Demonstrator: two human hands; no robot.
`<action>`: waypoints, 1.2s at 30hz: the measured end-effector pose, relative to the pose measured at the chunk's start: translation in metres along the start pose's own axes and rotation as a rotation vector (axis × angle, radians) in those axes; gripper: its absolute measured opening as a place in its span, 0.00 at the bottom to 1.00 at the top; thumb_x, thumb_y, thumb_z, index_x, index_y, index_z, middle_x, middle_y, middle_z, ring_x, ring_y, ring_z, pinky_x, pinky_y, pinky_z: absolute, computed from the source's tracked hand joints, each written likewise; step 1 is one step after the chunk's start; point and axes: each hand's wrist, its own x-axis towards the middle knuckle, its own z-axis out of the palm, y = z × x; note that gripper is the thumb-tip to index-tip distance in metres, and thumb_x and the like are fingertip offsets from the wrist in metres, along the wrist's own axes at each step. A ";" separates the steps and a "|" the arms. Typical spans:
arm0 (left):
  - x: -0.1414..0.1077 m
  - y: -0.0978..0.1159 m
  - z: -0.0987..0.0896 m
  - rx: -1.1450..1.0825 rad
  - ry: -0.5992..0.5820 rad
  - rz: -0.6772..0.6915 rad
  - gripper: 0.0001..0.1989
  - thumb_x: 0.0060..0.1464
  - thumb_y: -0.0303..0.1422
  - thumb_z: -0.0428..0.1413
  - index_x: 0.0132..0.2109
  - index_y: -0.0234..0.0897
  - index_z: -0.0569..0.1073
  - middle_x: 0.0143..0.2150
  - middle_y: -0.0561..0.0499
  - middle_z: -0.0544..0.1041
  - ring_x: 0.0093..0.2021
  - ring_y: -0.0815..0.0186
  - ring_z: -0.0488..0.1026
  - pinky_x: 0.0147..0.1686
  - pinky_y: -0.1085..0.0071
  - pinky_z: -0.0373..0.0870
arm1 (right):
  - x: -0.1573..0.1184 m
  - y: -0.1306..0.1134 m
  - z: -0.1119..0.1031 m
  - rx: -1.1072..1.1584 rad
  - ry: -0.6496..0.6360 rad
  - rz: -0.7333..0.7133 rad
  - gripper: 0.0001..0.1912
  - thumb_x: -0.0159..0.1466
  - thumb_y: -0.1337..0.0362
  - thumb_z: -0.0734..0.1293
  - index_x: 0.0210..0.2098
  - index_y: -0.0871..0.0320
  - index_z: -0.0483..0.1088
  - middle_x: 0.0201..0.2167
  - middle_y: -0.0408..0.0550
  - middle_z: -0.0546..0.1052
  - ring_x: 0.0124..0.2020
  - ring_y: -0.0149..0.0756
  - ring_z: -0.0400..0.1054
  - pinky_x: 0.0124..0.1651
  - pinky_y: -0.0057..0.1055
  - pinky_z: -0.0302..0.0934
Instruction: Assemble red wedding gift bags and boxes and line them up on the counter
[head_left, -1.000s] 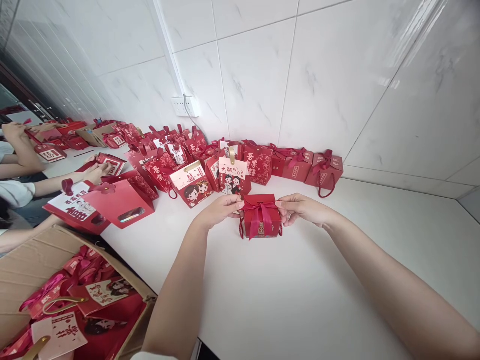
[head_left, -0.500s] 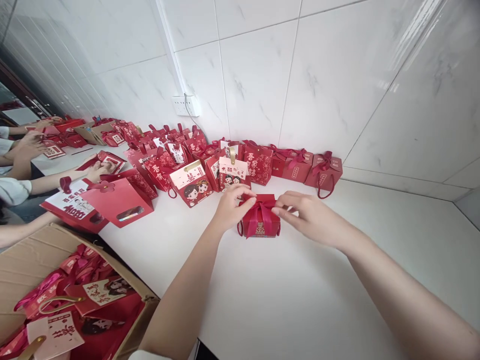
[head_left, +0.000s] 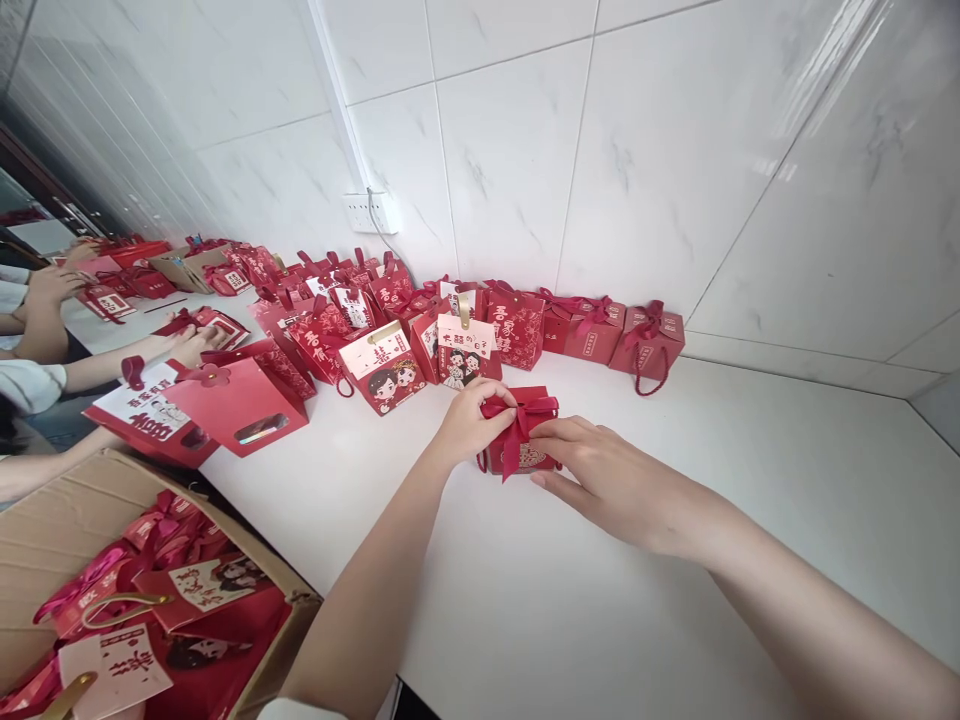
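Observation:
A small red gift box [head_left: 529, 458] with a dark red ribbon bow [head_left: 520, 413] on top stands on the white table [head_left: 570, 600] in front of me. My left hand [head_left: 471, 423] pinches the bow's left loop and rests against the box's left side. My right hand [head_left: 600, 477] lies over the box's front right, its fingertips at the bow's centre and its lower fingers spread on the table.
Several red gift boxes and bags [head_left: 465, 345] line the tiled wall behind. A larger red bag with a window [head_left: 244, 405] stands to the left. A cardboard carton [head_left: 112, 590] of red bags sits at the lower left. Other people's arms [head_left: 82, 370] work along the left edge.
Both hands moved in from the ribbon ends they were pulling apart. The left now pinches the bow; the right slid down across the box front. The box shifted slightly.

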 end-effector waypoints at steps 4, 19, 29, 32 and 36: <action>0.001 -0.002 0.003 -0.015 -0.008 -0.024 0.03 0.51 0.30 0.55 0.35 0.38 0.72 0.45 0.49 0.72 0.47 0.63 0.69 0.50 0.65 0.63 | -0.007 0.000 -0.006 -0.051 0.029 0.026 0.16 0.70 0.59 0.54 0.45 0.56 0.70 0.48 0.54 0.69 0.48 0.45 0.64 0.47 0.43 0.62; 0.001 0.002 0.006 -0.033 -0.015 -0.055 0.02 0.51 0.29 0.54 0.34 0.38 0.70 0.40 0.51 0.71 0.45 0.63 0.68 0.47 0.66 0.63 | 0.024 0.016 0.023 -0.193 0.452 0.066 0.10 0.69 0.60 0.58 0.42 0.58 0.66 0.36 0.48 0.71 0.34 0.38 0.66 0.35 0.33 0.58; -0.002 0.005 0.010 -0.083 -0.063 -0.081 0.03 0.51 0.30 0.54 0.35 0.38 0.70 0.43 0.50 0.70 0.46 0.63 0.68 0.47 0.66 0.64 | 0.039 0.036 0.038 -0.516 0.495 0.031 0.10 0.66 0.69 0.58 0.36 0.60 0.72 0.33 0.50 0.72 0.35 0.40 0.64 0.37 0.35 0.50; -0.001 0.006 0.010 -0.076 -0.062 -0.096 0.03 0.51 0.30 0.53 0.35 0.39 0.70 0.42 0.51 0.70 0.45 0.63 0.69 0.47 0.66 0.64 | 0.038 0.037 0.031 -0.534 0.460 -0.036 0.11 0.66 0.70 0.58 0.34 0.61 0.72 0.34 0.52 0.71 0.37 0.41 0.63 0.39 0.35 0.51; -0.001 0.008 0.010 -0.012 -0.050 -0.099 0.02 0.50 0.29 0.54 0.34 0.39 0.70 0.41 0.51 0.70 0.44 0.63 0.68 0.46 0.66 0.64 | 0.036 0.041 0.020 -0.577 0.365 -0.196 0.11 0.65 0.74 0.57 0.38 0.61 0.71 0.36 0.52 0.71 0.39 0.40 0.63 0.44 0.36 0.52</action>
